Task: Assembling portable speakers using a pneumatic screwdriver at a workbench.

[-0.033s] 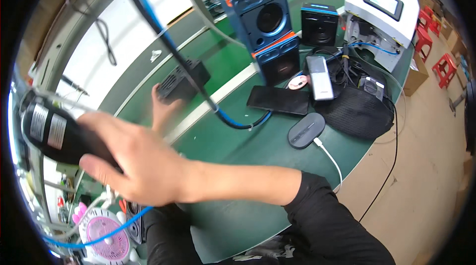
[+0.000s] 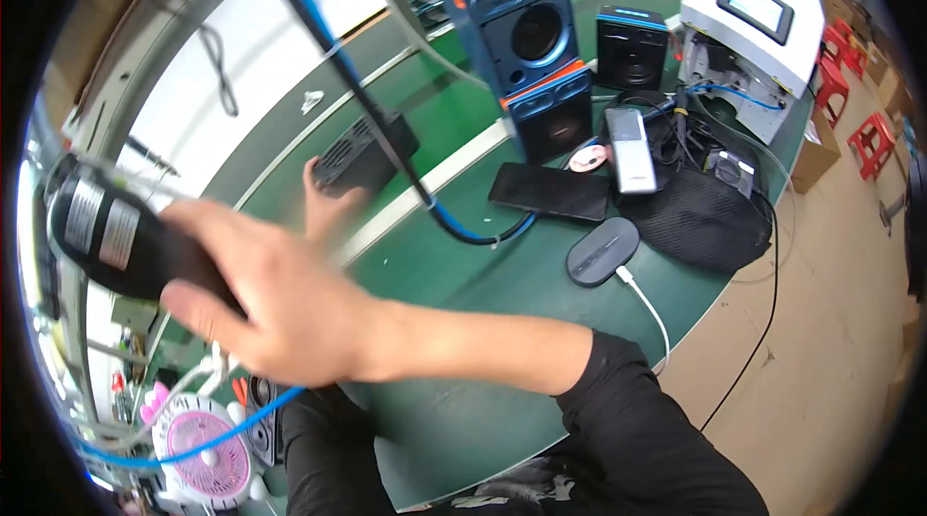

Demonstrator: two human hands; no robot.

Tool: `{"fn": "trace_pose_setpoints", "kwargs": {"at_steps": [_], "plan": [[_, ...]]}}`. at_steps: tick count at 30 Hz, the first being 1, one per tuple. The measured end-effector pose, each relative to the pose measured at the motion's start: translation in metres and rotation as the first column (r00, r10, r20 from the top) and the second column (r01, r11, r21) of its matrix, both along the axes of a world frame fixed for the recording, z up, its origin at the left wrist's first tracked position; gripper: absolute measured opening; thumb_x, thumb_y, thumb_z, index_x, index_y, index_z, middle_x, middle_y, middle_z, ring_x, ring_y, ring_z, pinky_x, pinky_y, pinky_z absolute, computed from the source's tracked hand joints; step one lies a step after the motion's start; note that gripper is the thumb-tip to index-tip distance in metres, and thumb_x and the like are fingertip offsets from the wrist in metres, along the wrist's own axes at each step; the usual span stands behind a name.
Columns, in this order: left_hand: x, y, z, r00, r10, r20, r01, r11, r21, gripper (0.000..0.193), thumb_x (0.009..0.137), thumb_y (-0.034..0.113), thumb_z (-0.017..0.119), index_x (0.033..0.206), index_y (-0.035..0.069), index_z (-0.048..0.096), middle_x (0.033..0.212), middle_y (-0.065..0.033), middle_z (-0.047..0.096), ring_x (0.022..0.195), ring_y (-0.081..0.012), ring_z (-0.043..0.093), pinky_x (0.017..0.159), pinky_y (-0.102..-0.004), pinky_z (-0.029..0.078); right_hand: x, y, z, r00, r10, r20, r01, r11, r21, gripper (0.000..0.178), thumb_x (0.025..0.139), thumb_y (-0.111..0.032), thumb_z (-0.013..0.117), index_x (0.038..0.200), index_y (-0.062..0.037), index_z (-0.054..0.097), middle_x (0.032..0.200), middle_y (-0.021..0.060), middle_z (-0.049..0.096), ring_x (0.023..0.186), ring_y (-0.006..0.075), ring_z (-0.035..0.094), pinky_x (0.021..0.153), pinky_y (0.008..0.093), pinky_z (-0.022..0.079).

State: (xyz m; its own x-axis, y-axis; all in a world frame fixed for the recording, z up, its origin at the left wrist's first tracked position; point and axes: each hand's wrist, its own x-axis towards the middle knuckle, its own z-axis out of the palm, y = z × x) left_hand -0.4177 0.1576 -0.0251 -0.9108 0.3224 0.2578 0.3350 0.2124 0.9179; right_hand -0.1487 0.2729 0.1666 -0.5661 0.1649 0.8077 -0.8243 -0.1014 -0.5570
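My right hand (image 2: 290,299) reaches across to the left, its fingers wrapped round a thick black handheld tool (image 2: 101,226) that looks like an electric screwdriver. Two pale labels show on its body; its working end is out of sight. Beyond that forearm, my left hand (image 2: 323,217) grips a black slotted box (image 2: 372,154) by its near left end, above the green bench (image 2: 454,294). Blur and the right hand hide part of my left hand and all of its arm. The tool and the box are apart.
A black-and-blue hose (image 2: 362,96) hangs in front of the box. Stacked blue speakers (image 2: 536,33) stand behind, with a white machine (image 2: 700,19) at far right. A flat black slab (image 2: 550,191), charging pad (image 2: 603,251) and mesh pouch (image 2: 690,222) lie rightward; a pink-and-white fan (image 2: 208,458) sits lower left.
The whole scene sits slightly farther right in the picture. Both hands keep their holds on the tool and the box.
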Motion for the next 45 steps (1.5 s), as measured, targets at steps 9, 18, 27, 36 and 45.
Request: {"fn": "trace_pose_setpoints", "kwargs": {"at_steps": [9,18,27,36,45], "plan": [[0.116,-0.083,0.026,0.975,0.149,-0.166,-0.165,0.982,-0.09,0.114,0.064,0.012,0.096,0.154,0.013,0.025,0.116,-0.0133,0.065,0.106,-0.0237,0.066,0.09,-0.0367,0.056,-0.002,0.021,0.003,0.997,0.057,-0.05,-0.056,0.998,0.036,0.042,0.104,-0.023,0.061,0.131,0.0078,0.054,0.109,0.0111,0.068,0.093,0.015,0.066,0.083,0.0281,0.053],[0.383,-0.144,0.05,0.964,0.25,0.086,-0.256,0.965,0.062,0.114,0.061,0.011,0.093,0.153,0.008,0.026,0.135,-0.0178,0.056,0.13,-0.0259,0.055,0.114,-0.0404,0.042,0.009,0.039,0.009,0.994,0.092,0.058,-0.091,0.996,-0.015,0.033,0.108,-0.024,0.053,0.127,0.0016,0.059,0.107,0.0127,0.072,0.09,0.0164,0.07,0.081,0.0283,0.055],[0.464,-0.162,0.01,0.916,0.399,0.043,-0.401,0.914,0.065,0.107,0.06,0.012,0.092,0.15,0.008,0.033,0.127,-0.0159,0.063,0.121,-0.0248,0.062,0.108,-0.0394,0.047,0.014,0.035,0.001,0.986,-0.1,0.131,0.085,0.99,0.115,0.046,0.113,-0.029,0.03,0.139,0.0042,0.05,0.129,0.0189,0.065,0.119,0.027,0.065,0.107,0.0369,0.049],[0.492,-0.163,-0.012,0.897,0.441,0.041,-0.425,0.884,-0.196,0.136,0.064,0.041,0.095,0.16,0.003,0.007,0.151,-0.0269,0.041,0.139,-0.0501,0.041,0.121,-0.0558,0.025,0.09,0.026,-0.04,0.77,-0.488,-0.412,0.566,0.82,0.086,0.048,0.109,-0.023,0.038,0.145,0.0089,0.038,0.154,0.0237,0.042,0.144,0.0348,0.041,0.121,0.0478,0.029],[0.561,-0.119,-0.013,0.997,0.038,0.06,-0.031,0.993,-0.117,0.131,0.08,0.032,0.086,0.154,-0.013,-0.011,0.162,-0.0406,-0.004,0.154,-0.0503,0.001,0.125,-0.0507,0.014,0.207,-0.017,-0.158,0.98,-0.18,0.085,0.045,0.616,0.786,0.107,0.073,-0.054,0.087,0.15,-0.0002,0.037,0.155,0.0344,0.031,0.143,0.0493,0.036,0.116,0.0564,0.032]]}}
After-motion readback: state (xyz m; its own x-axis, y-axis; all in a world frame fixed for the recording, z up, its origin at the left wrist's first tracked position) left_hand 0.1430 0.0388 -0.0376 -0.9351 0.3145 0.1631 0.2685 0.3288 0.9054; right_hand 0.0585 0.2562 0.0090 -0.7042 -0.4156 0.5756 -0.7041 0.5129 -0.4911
